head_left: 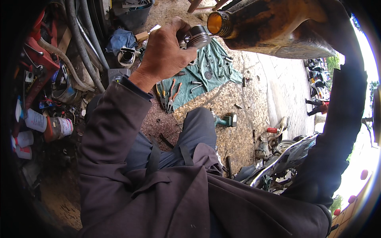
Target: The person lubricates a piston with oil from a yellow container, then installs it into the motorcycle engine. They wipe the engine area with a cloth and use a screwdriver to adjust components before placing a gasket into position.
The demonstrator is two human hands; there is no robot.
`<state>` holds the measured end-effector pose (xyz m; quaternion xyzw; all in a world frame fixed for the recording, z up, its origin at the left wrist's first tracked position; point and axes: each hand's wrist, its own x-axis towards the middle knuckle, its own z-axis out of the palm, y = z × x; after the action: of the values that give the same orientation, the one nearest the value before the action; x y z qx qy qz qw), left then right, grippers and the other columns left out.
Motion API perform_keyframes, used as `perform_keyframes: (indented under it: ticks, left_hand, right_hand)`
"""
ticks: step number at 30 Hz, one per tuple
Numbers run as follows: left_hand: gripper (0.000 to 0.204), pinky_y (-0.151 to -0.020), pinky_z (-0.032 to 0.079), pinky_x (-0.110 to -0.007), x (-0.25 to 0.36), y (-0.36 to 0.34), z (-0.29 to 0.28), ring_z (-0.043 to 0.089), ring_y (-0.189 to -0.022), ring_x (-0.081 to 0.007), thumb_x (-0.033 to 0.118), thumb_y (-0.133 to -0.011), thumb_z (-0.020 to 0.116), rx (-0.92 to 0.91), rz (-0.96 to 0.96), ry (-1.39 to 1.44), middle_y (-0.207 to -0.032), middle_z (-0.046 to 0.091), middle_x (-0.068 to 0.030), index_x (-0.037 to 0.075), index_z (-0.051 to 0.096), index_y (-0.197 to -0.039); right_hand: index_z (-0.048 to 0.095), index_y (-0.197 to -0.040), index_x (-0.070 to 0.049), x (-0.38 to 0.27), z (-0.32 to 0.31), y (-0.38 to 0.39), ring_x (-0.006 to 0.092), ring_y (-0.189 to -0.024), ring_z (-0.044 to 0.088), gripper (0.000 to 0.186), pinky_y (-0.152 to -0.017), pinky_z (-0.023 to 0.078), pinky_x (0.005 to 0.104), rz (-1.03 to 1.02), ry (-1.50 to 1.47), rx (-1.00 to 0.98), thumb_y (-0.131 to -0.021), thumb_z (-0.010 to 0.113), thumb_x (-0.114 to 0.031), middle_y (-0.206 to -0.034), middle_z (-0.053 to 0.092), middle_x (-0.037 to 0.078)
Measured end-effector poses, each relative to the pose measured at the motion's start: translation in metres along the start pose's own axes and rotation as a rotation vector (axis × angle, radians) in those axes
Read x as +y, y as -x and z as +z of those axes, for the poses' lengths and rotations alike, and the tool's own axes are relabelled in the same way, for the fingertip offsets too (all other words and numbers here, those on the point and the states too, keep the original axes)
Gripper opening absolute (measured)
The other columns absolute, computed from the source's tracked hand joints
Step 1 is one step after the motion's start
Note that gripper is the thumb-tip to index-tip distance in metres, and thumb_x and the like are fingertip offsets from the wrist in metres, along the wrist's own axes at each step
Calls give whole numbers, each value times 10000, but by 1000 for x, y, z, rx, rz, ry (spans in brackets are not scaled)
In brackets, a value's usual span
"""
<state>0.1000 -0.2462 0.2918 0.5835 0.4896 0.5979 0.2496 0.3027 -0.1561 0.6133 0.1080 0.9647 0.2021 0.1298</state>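
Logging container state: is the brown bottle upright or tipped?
Tipped: the brown bottle lies sideways in view, its threaded neck pointing toward the round metal part in the left hand.

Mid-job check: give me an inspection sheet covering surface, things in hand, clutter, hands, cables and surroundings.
Surface: speckled stone floor, partly covered by a crumpled green cloth bearing small metal parts.
Things in hand: silver round metal part; stained amber plastic bottle, tipped, neck toward the part; contact cannot be told.
Clutter: orange-handled pliers at the cloth's edge; green-and-black power tool on the floor; white plastic tubs at left.
Left hand: grips the metal part.
Right hand: holds the bottle up; fingers indistinct.
Cables: thick grey hoses or cables at upper left.
Surroundings: parked motorcycles and a person in red at right.
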Motion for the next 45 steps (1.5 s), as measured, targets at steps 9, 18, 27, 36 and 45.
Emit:
perform_keyframes:
  ticks: [9,18,27,36,45]
  left_hand:
    - [314,-782,501,-258,1,0,1,595,-837,-106,28,-742,739,2,0,-26,-912,641,-50,2,603,-1024]
    - [308,-774,499,-261,-1,-1,2,591,-825,-109,26,-747,740,-13,-7,-28,-911,637,-51,2,601,-1021]
    - [323,-785,488,-250,-4,-3,4,570,-843,-95,14,-749,739,-17,-37,-1,-919,626,-47,-11,590,-1034]
    - [324,-791,485,-248,-8,-4,6,578,-846,-99,12,-755,739,14,16,-21,-923,631,-52,-13,581,-1037]
    - [306,-785,481,-254,-4,-4,5,579,-836,-104,2,-739,720,-31,-36,-8,-907,627,-53,-20,575,-1008]
  right_hand:
    - [545,-1263,-25,20,46,16,199,-1082,621,717,-913,521,286,-205,270,485,-640,889,-107,-1204,585,110]
    - [509,-1287,-43,65,76,16,195,-1088,612,738,-921,515,294,-13,-227,577,-645,873,-60,-1199,571,98]
    - [495,-1302,-46,34,57,24,202,-1085,616,765,-919,519,310,-38,163,419,-646,888,-80,-1200,573,106]
    - [476,-1311,4,26,63,29,198,-1088,622,736,-922,517,293,5,14,438,-680,855,-13,-1199,594,120]
    - [534,-1282,-58,32,65,31,208,-1068,634,697,-909,518,308,-30,114,488,-685,889,-105,-1177,606,106]
